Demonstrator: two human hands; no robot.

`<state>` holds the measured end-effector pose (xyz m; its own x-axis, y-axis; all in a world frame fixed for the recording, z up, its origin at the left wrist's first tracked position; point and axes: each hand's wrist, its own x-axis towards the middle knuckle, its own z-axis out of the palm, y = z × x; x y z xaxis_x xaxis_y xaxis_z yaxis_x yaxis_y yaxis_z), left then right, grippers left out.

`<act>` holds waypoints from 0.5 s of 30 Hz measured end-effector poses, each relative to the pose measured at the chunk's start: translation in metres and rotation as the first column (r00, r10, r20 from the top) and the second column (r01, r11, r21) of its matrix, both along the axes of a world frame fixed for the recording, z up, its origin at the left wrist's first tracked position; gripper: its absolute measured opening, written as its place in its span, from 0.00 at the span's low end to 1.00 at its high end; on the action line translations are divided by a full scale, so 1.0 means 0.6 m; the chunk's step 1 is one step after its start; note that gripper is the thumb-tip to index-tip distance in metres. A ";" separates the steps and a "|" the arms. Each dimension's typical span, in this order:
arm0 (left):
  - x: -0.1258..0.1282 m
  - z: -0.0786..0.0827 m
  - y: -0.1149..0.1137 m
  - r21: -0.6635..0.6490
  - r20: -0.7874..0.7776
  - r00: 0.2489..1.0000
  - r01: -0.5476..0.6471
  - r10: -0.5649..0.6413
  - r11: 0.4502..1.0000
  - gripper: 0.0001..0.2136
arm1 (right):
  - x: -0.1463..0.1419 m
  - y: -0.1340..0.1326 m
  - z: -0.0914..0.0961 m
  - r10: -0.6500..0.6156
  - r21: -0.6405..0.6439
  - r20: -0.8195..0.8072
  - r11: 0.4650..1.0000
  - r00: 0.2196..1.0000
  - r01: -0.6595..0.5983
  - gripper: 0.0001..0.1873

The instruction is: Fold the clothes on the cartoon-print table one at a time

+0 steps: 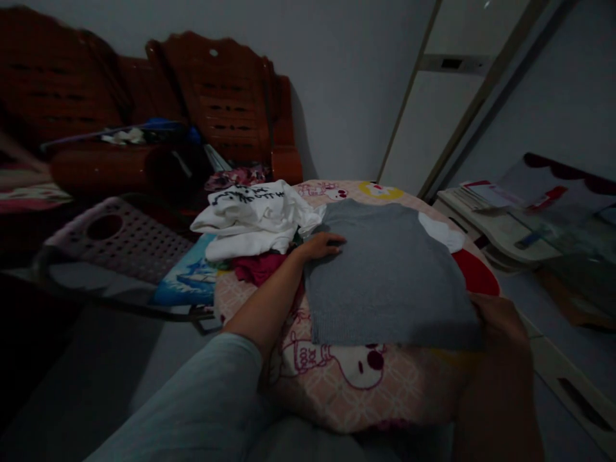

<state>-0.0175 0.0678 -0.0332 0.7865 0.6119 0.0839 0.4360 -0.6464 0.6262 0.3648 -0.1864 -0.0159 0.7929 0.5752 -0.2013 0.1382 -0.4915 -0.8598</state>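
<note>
A grey knitted sweater [385, 276] lies folded flat on a round table covered by a pink cartoon-print cloth [337, 378]. My left hand [321, 246] rests flat on the sweater's left edge, fingers stretched out. My right hand [498, 319] grips the sweater's near right corner, fingers curled under the fabric. A pile of white clothes with black lettering [253, 215] sits just left of my left hand, over a dark red garment [257, 266].
A pale perforated laundry basket [120, 237] lies tipped to the left of the table. Brown plastic chairs [226, 102] with clutter stand against the back wall. A low white shelf with papers [491, 215] is at right, by a sliding door.
</note>
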 end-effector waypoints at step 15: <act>0.013 0.002 -0.016 0.189 -0.207 0.978 0.051 -0.011 0.981 0.32 | 0.005 0.017 -0.010 0.020 0.167 -0.042 0.986 0.999 -0.012 0.06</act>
<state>-0.0095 0.0582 -0.0320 0.8177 0.5747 0.0333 0.5191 -0.7611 0.3890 0.3676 -0.1761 -0.0218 0.7760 0.6161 -0.1351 0.1060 -0.3386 -0.9349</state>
